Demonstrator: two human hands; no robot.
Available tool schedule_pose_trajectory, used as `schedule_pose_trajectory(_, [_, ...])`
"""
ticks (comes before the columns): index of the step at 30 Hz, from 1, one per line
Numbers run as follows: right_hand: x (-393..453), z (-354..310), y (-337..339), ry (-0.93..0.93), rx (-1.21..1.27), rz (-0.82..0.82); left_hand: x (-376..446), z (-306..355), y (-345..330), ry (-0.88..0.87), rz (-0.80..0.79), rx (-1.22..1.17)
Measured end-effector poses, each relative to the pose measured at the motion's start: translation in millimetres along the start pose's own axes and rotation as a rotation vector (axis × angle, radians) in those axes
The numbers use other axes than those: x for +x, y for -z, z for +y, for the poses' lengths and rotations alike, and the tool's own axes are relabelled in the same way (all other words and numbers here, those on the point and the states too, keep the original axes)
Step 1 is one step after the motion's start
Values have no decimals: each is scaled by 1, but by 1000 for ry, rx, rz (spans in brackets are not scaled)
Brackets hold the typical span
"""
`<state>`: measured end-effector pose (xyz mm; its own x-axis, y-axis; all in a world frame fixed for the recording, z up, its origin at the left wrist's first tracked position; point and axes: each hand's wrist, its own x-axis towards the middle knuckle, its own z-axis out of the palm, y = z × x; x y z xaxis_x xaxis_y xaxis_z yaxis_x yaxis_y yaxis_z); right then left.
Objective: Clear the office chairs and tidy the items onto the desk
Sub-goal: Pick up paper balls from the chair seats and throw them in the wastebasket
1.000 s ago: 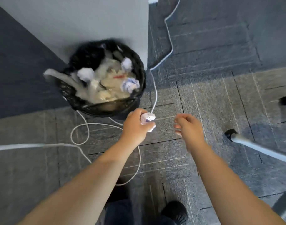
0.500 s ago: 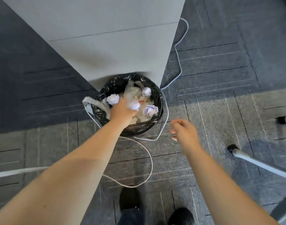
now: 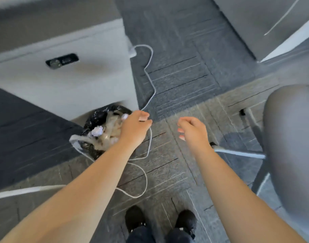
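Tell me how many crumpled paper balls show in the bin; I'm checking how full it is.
1 clear: a crumpled paper ball at the left of the bin. The left hand covers the right side, so more may be hidden.

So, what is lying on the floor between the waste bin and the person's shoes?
In the head view, a loose white cable loops over the grey carpet between the bin and the shoes; the left forearm hides part of that stretch.

two hands, one bin, one chair
one waste bin (image 3: 90, 123), one crumpled paper ball (image 3: 97, 132) clearly countable inside, one white cable (image 3: 149, 79), one office chair (image 3: 290, 137), two black shoes (image 3: 134, 217).
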<state>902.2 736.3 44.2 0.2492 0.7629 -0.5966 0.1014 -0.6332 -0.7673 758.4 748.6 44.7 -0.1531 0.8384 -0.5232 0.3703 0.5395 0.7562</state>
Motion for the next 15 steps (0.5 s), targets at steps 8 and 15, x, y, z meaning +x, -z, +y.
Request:
schedule_pose_trajectory(8, [-42,-20,170,-26,154,280,-63,115,-106,-243,-219,166])
schedule_pose_trajectory(15, [-53,27,338,-87,246,507,-116,183,-250,-354,-425,298])
